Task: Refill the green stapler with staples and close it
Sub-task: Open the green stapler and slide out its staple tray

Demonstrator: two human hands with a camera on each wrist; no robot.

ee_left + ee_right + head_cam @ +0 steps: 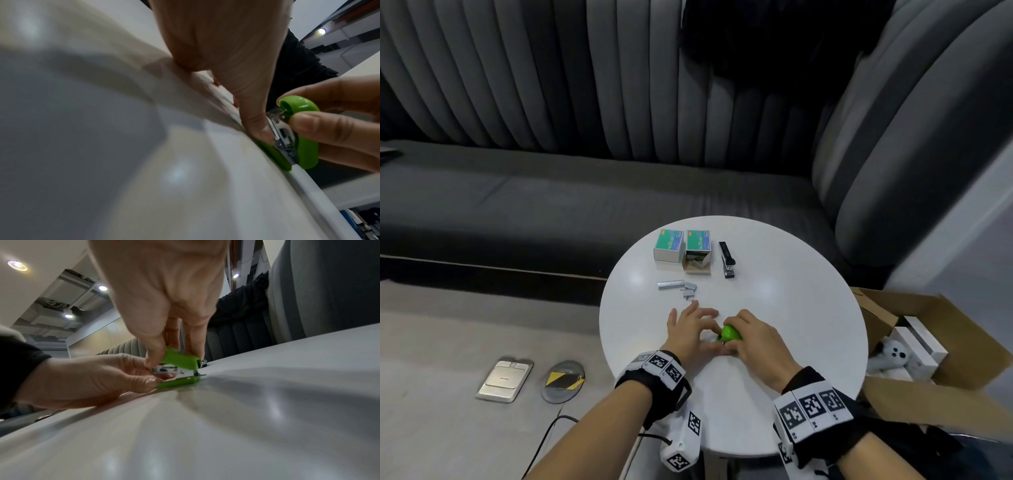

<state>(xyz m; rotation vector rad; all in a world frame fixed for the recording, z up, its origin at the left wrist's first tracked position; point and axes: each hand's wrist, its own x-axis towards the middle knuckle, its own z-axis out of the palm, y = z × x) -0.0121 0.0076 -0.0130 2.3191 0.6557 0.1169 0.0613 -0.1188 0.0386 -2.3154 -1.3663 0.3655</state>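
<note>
The small green stapler (731, 334) lies on the round white table (774, 308) near its front. Its green top cover (180, 359) is tilted up off the metal magazine (166, 369). My right hand (748, 337) grips that cover between thumb and fingers. My left hand (697, 327) pinches the stapler's rear, the thumb (151, 381) on the green base (176, 382) and a finger behind the magazine. In the left wrist view the left thumb (255, 116) presses beside the magazine (284, 134). Staple strips (671, 284) and loose pieces (690, 290) lie beyond my left hand.
At the table's far side stand a closed staple box (668, 245), an open box with staples (698, 256) and a black stapler (727, 259). A grey sofa (551, 205) curves behind. An open cardboard carton (935, 346) sits on the floor to the right.
</note>
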